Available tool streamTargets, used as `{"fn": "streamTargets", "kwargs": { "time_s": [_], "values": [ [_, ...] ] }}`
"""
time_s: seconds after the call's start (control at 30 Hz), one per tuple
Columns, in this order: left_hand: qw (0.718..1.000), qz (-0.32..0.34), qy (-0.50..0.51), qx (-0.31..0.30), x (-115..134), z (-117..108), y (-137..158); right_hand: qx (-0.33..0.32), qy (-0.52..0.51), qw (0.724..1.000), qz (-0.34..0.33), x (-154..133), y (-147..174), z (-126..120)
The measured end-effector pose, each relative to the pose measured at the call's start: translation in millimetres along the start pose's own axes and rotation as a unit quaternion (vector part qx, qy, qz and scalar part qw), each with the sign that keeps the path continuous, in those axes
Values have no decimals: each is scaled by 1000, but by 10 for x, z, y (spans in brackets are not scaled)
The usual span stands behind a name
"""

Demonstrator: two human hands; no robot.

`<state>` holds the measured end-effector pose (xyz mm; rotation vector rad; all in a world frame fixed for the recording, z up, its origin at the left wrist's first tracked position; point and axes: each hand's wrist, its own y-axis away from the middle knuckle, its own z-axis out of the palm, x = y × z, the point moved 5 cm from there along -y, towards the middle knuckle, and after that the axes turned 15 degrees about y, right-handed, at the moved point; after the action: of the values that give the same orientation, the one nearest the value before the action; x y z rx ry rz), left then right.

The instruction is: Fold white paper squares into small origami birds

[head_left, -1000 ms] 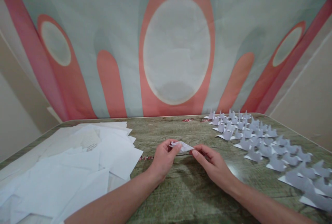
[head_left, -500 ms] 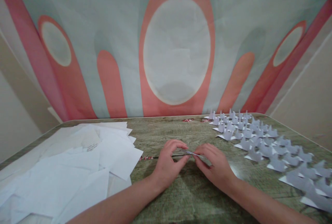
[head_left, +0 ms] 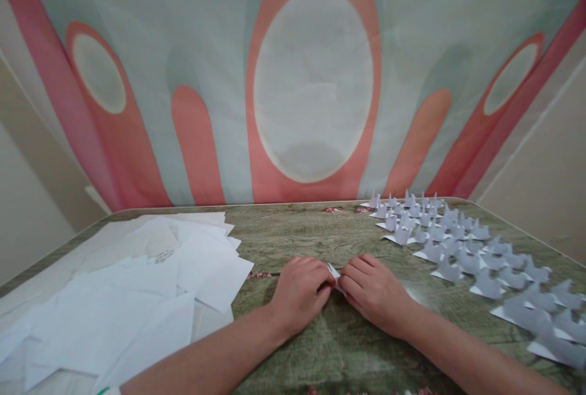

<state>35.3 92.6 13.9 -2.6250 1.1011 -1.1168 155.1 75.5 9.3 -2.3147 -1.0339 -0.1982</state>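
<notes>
Between my two hands is a small piece of folded white paper point(head_left: 334, 274), its pointed tip showing above the fingers. My left hand point(head_left: 300, 291) is closed, with thumb and fingertips pinching the paper's left side. From the other side my right hand point(head_left: 374, 292) grips it with curled fingers. Much of the paper is hidden behind the fingers. Both hands are low over the wood-patterned table point(head_left: 293, 230).
A spread heap of white paper sheets point(head_left: 123, 303) covers the table's left side. Rows of folded white paper birds point(head_left: 451, 248) stand along the right. Behind the table hangs a backdrop point(head_left: 314, 83) with red and white shapes.
The fingers of both hands have curled in more around the folded paper. It has turned from lying nearly edge-on to showing a white pointed tip upward.
</notes>
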Motion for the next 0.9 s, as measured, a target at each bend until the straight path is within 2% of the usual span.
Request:
{"fn": "streamTargets", "kwargs": {
  "time_s": [0.27, 0.57, 0.73, 0.9],
  "values": [
    [997, -44, 65, -2, -111, 22, -13, -55, -154, 985, 50, 126, 27, 85],
    [992, -32, 122, -16, -80, -14, -45, -81, -332, 932, 124, 256, 43, 163],
    [992, -71, 98, 18, -180, 2, -37, -95, -380, 905, 165, 266, 41, 204],
    [991, -88, 90, 39, -251, 31, -34, -96, -385, 895, 205, 257, 41, 239]
  ]
}}
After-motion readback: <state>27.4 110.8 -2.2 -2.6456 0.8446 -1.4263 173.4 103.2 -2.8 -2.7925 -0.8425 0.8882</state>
